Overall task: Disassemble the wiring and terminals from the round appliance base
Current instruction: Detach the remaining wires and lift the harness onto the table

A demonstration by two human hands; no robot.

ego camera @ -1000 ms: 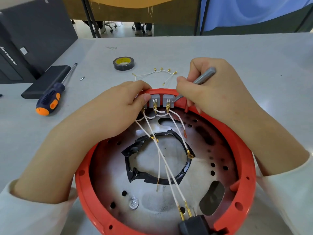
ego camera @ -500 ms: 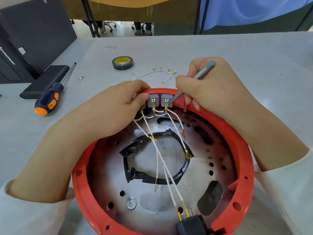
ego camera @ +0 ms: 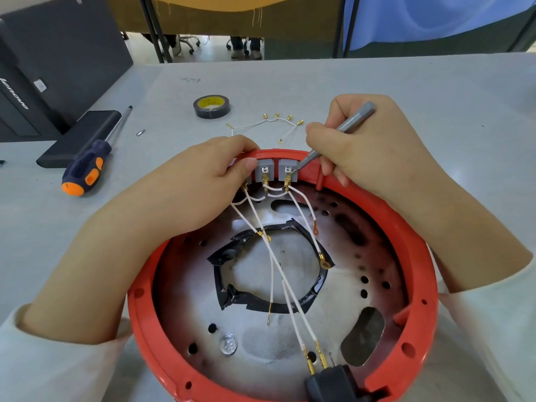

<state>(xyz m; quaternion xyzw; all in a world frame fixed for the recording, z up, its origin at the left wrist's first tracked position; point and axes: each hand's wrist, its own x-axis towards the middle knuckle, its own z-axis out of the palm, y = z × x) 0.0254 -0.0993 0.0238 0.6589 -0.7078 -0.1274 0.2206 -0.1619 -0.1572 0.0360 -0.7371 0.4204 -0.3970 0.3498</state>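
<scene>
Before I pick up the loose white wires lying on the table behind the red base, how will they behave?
The loose wires look thin and lie in slack curves, so they will probably flop and dangle. They seem joined in one bunch, so all should lift together. Their small gold ends may catch on the red base rim.

Two screwdrivers (ego camera: 87, 169) (ego camera: 342, 132), one tape roll (ego camera: 211, 106), one red base (ego camera: 417, 256).

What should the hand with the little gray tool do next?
Probably turn the gray screwdriver to loosen the screw on the right gray terminal block: its tip already sits there, a white wire remains attached, and the left hand steadies the red base.
</scene>
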